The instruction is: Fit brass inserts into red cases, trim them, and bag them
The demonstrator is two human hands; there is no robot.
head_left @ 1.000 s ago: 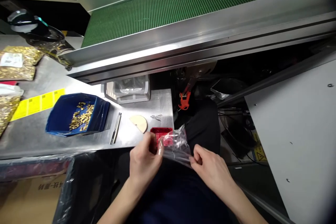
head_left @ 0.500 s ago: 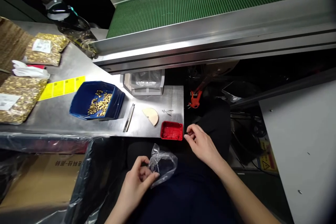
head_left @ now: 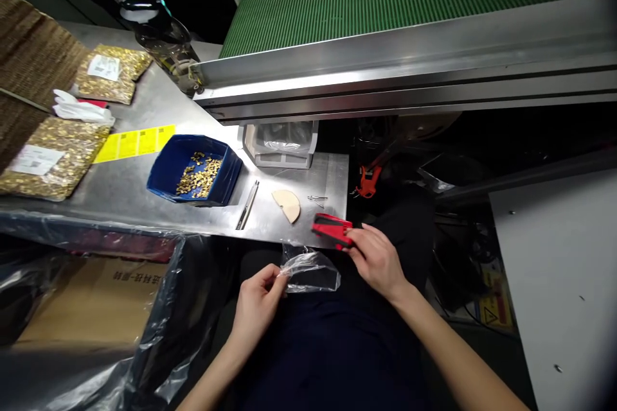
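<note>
My left hand point(head_left: 260, 298) pinches the edge of a clear plastic bag point(head_left: 313, 271), whose mouth gapes toward the right above my lap. Between the thumb and fingers of my right hand point(head_left: 376, 257) is a small red plastic tray point(head_left: 332, 230), tilted up at the metal table's front right corner, just above the bag. Its inside is mostly turned from view and slightly blurred. Near it on the table lie a few thin metal pieces point(head_left: 318, 199) and a pale half-round piece point(head_left: 287, 205).
A blue bin point(head_left: 161, 170) of small brass parts and a cutter knife point(head_left: 247, 205) are on the table point(head_left: 130, 196). Behind stands a grey bin point(head_left: 284, 157) under the green conveyor point(head_left: 347, 22). A lined box point(head_left: 176, 276) is at left. An orange tool point(head_left: 368, 181) hangs beyond.
My right hand has taken hold of the red tray and tilted it up off the table. My left hand has raised the bag nearer to it. The view has shifted slightly.
</note>
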